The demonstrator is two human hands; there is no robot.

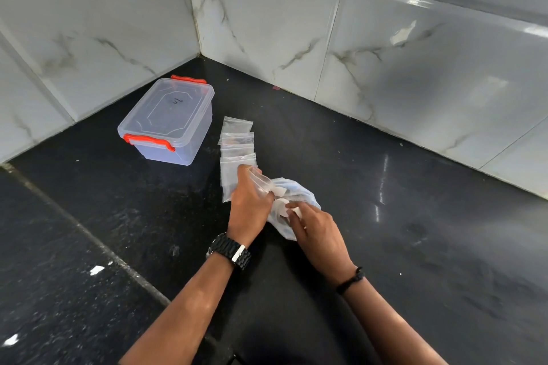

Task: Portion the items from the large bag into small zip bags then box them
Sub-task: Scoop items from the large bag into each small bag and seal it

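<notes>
My left hand (247, 201) grips a small clear zip bag (261, 179) by its mouth, just left of the large crumpled clear bag (299, 191) on the black counter. My right hand (315, 230) rests on the large bag and pinches a small white item (296, 211) at its opening. More white pieces show between my two hands. A row of several small zip bags (238, 142) lies flat behind my left hand, reaching toward the wall. A clear plastic box (166, 121) with red latches stands closed to the left of that row.
The black stone counter (415, 231) meets marbled white wall tiles (415, 68) in a corner behind the box. A seam (89, 234) runs diagonally across the counter at the left, with small white scraps (96, 270) near it.
</notes>
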